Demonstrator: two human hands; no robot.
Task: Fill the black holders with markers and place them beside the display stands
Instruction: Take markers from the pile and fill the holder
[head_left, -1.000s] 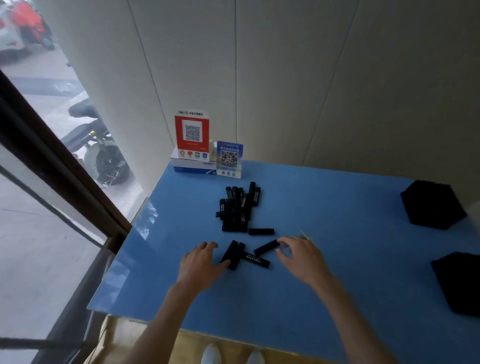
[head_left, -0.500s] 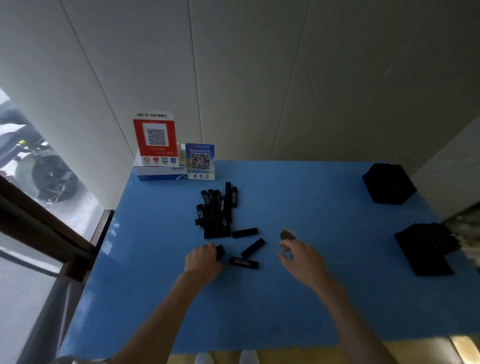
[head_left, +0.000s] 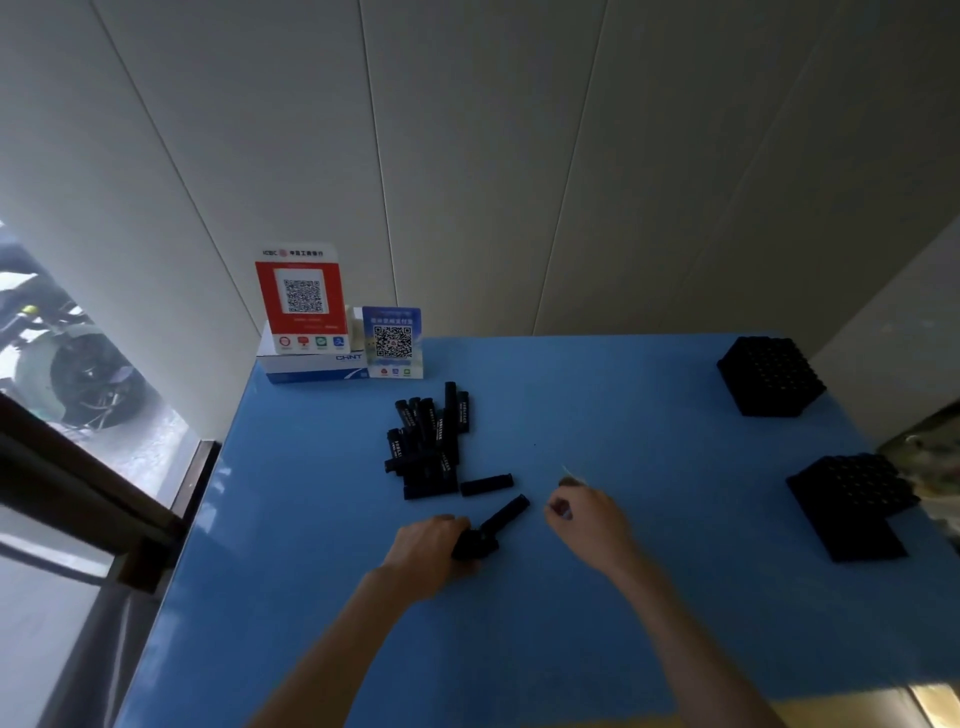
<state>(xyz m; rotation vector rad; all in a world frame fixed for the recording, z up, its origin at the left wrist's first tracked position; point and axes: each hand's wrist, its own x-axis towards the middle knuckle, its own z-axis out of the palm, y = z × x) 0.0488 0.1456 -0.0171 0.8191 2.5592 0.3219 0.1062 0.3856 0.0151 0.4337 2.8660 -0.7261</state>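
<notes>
Clutching a few short black markers (head_left: 475, 545) in its curled grip, the left hand (head_left: 428, 551) sits on the blue surface (head_left: 623, 597), loose marker pile (head_left: 428, 447) just beyond, right hand (head_left: 592, 527) alongside, loosely curled and empty.

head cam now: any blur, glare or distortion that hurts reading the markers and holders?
Head view: wide-angle bend in the wall seams; daylight from the window at left puts a pale sheen on the blue table edge; right hand is motion-smeared, so its grip is unreadable; left hand grips markers; pile of markers reads sharp enough; black holders are dark, holes faint.
</notes>
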